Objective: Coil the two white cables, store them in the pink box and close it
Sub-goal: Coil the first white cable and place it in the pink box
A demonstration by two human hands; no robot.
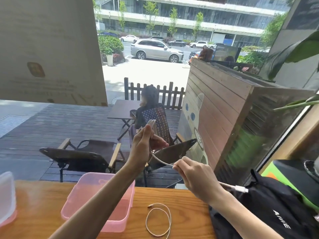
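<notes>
From my feed: left hand [144,147] is raised w/ loops of a white cable [161,160] pinched in it, right hand [195,178] gripping the same cable's tail, plug end sticking out past the wrist. 2nd cable [159,219] sits loosely looped on the wooden table [181,200], just right of the pink box [103,204], which is open.

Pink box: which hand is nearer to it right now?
Left. The left hand is raised just above and behind the pink box, holding cable loops. The right hand is farther off to the box's right, pinching the cable.
</notes>
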